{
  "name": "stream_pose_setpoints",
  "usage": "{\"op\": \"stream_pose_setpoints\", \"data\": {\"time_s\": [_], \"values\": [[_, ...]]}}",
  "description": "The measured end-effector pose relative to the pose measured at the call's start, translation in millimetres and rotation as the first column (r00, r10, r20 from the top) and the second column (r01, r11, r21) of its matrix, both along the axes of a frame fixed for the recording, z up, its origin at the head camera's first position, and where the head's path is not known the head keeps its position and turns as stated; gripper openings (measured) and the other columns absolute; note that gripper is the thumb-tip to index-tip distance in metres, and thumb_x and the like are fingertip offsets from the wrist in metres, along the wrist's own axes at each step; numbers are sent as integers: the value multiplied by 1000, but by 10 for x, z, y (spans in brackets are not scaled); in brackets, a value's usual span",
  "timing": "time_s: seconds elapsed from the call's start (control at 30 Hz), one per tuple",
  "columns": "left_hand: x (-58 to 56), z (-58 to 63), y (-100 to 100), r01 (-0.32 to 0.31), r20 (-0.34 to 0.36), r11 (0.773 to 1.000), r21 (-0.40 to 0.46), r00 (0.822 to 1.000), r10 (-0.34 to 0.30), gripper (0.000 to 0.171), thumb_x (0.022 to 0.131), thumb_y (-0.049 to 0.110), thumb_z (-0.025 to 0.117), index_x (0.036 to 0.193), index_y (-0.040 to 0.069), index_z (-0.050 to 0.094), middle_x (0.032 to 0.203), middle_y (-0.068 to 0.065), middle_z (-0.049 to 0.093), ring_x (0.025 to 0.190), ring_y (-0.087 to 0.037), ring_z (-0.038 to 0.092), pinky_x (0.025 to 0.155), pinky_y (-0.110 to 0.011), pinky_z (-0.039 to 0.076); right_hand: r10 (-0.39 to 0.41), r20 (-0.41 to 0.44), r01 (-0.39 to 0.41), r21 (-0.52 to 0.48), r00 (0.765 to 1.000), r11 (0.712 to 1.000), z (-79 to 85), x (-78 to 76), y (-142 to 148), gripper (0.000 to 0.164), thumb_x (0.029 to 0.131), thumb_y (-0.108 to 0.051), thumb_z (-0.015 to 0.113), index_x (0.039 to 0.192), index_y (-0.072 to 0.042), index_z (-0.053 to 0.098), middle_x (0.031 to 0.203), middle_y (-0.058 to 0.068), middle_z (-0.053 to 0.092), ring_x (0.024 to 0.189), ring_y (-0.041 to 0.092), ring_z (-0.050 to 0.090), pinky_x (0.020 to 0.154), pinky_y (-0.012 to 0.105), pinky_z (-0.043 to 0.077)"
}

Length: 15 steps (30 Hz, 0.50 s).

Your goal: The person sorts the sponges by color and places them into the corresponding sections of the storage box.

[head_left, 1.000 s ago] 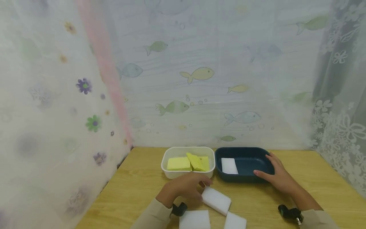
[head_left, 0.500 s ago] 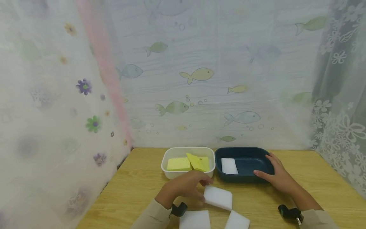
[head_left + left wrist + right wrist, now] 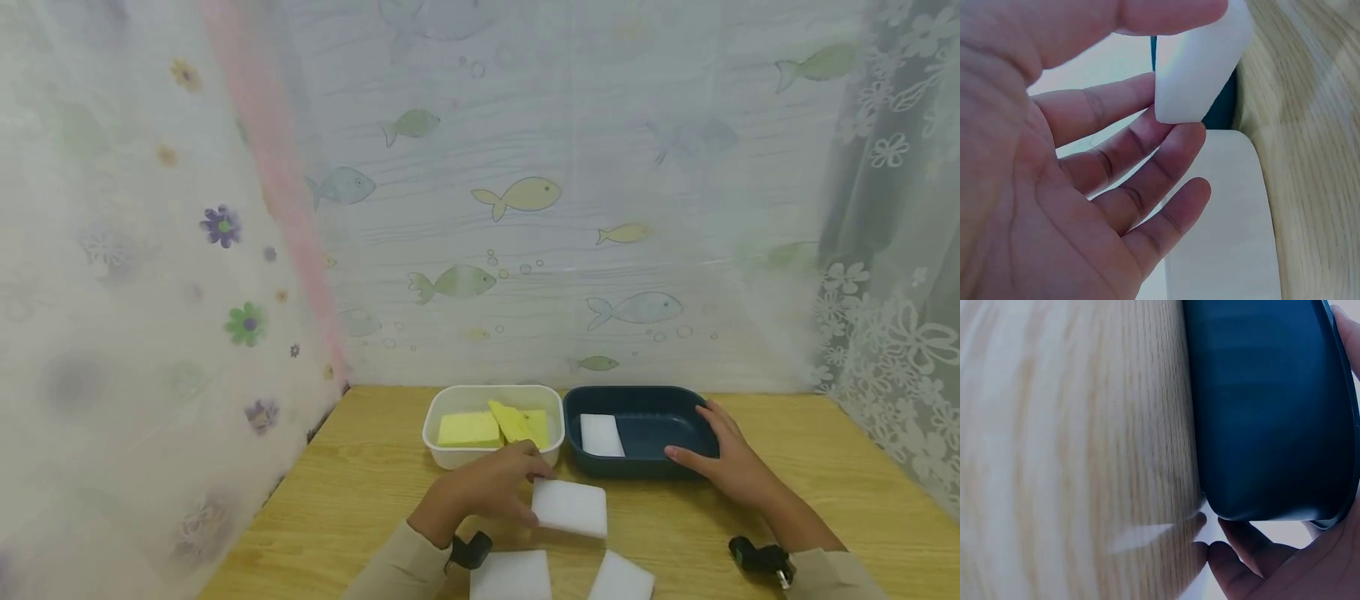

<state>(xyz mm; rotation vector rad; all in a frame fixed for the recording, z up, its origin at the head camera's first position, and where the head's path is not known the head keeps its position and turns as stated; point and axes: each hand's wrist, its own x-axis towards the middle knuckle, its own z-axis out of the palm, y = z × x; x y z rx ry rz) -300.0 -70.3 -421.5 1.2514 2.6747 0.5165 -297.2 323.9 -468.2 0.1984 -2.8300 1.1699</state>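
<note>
My left hand [image 3: 487, 490] pinches a white sponge block [image 3: 570, 508] by its left end, just in front of the two containers. In the left wrist view the thumb lies on one side of the sponge block [image 3: 1194, 75] and fingertips on the other. My right hand [image 3: 738, 467] grips the right end of a dark blue container [image 3: 660, 468], thumb over the near rim and fingers round the far corner. The right wrist view shows its smooth outer wall [image 3: 1266, 412] with fingers at its lower corner. One white sponge [image 3: 602, 435] lies inside its left end.
Left of the blue container stands a white container [image 3: 457, 458] with several yellow sponge pieces [image 3: 470, 429]. Two more white sponges, one at left [image 3: 512, 575] and one at right [image 3: 621, 578], lie on the wooden table [image 3: 337, 508] near the front. Printed curtains [image 3: 525, 250] hang behind.
The white sponge in my left hand has turned more level and moved slightly away from me, toward the containers. A loose sponge at the front shifted a little right. My right hand stays put.
</note>
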Motion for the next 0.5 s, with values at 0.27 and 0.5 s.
{"op": "stream_pose_setpoints", "data": {"time_s": [0.27,0.5], "values": [[-31,-49,28,19,29,998,61,999,-21,53,80,22,88,127,17,63,117,13,62,106,2,57,96,-19,50,12,-1,-12,-8,1000,1000,-1,10,3,108,97,-54,68,165,1,4,169,29,-11,148,66,6,99,84,25],[-41,-47,40,-12,143,983,181,990,-14,55,78,10,86,121,19,52,108,11,62,90,2,60,80,-17,53,9,0,-9,-9,1000,1000,-5,15,-2,108,96,-53,69,164,2,4,169,30,-11,148,66,6,99,85,25]]}}
